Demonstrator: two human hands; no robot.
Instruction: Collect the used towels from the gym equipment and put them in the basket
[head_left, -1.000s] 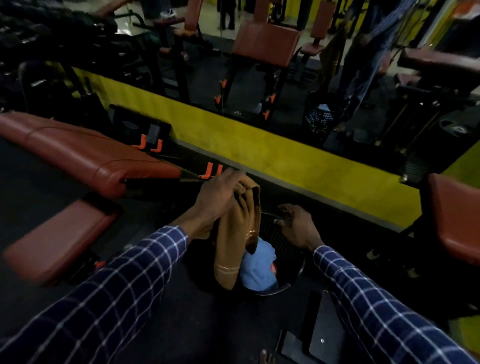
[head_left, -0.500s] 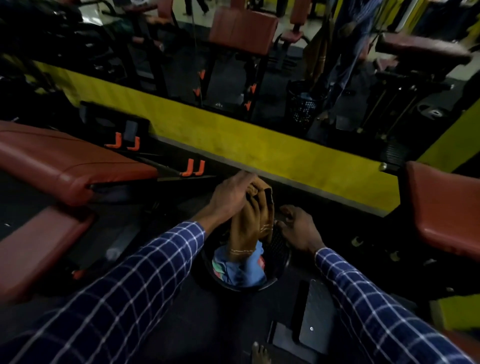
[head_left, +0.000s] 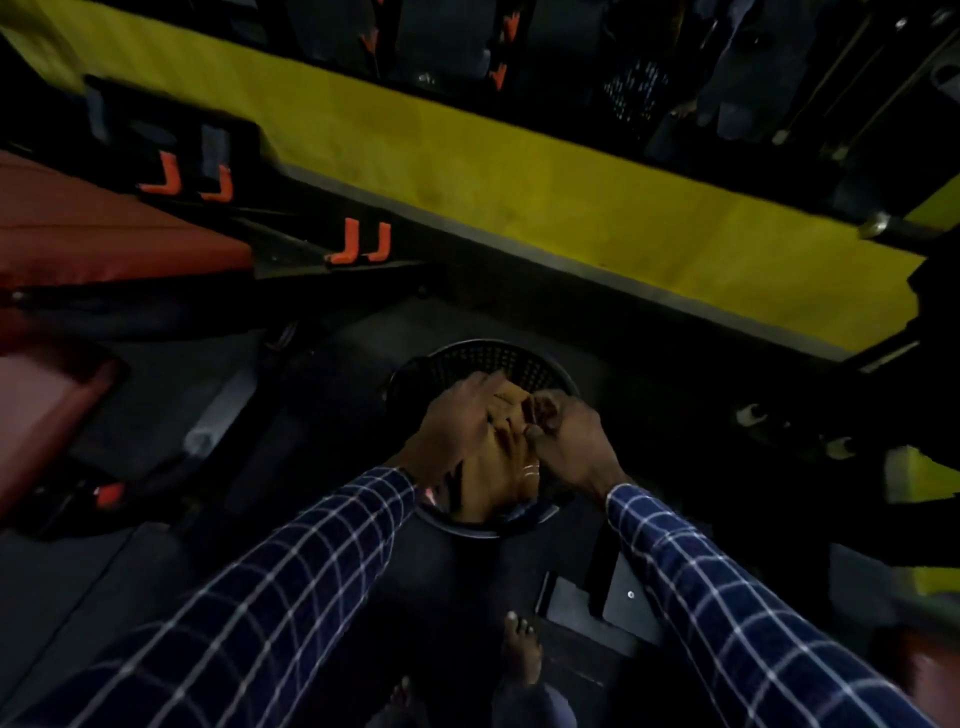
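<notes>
- At the centre of the frame, a round black mesh plastic basket (head_left: 488, 353) stands on the dark gym floor (head_left: 649, 395). Both of the person's hands are over its mouth.
- A tan striped cloth towel (head_left: 493, 486) lies bunched inside the basket, directly beneath the hands. Its long axis runs from the far rim toward the near rim, where its pale stripes show.
- The left hand (head_left: 457, 431) reaches in from the lower left and rests on top of the towel, fingers nearly straight, pressing rather than gripping.
- The right hand (head_left: 569, 441) reaches in from the lower right. Its curled fingers seem to pinch the towel's upper fold, though blur leaves this uncertain.
- The towel sits below both hands, so the next move is likely straight down, followed by a release. The left hand covers more of it.
</notes>
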